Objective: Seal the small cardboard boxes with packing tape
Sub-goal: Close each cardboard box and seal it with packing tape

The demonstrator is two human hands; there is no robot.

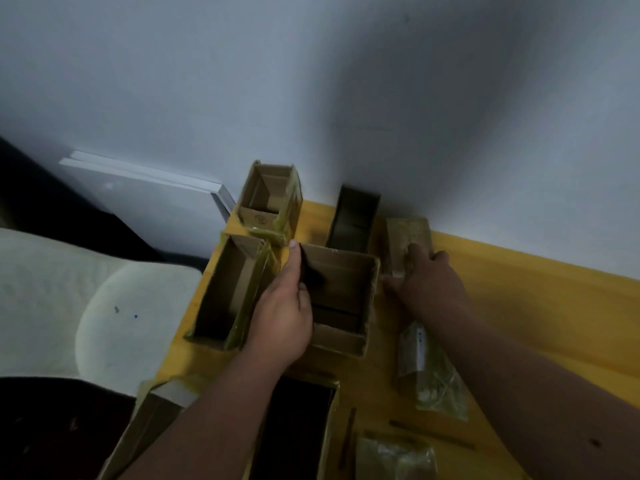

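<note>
An open cardboard box (343, 292) stands in the middle of the yellow table (519, 296). My left hand (284, 317) grips its left wall, thumb along the outside and fingers hooked over the rim into the box. My right hand (426, 275) lies to the right of that box, its fingers curled on a small closed taped box (408, 237) near the wall. No tape roll is visible.
More open boxes: one left (228, 289), one far left at the wall (270, 199), a dark one behind (353, 220), two near the front edge (298, 431). Crumpled tape wads (429, 372) lie right of centre and low (394, 459). A white cushioned chair (114, 313) stands left.
</note>
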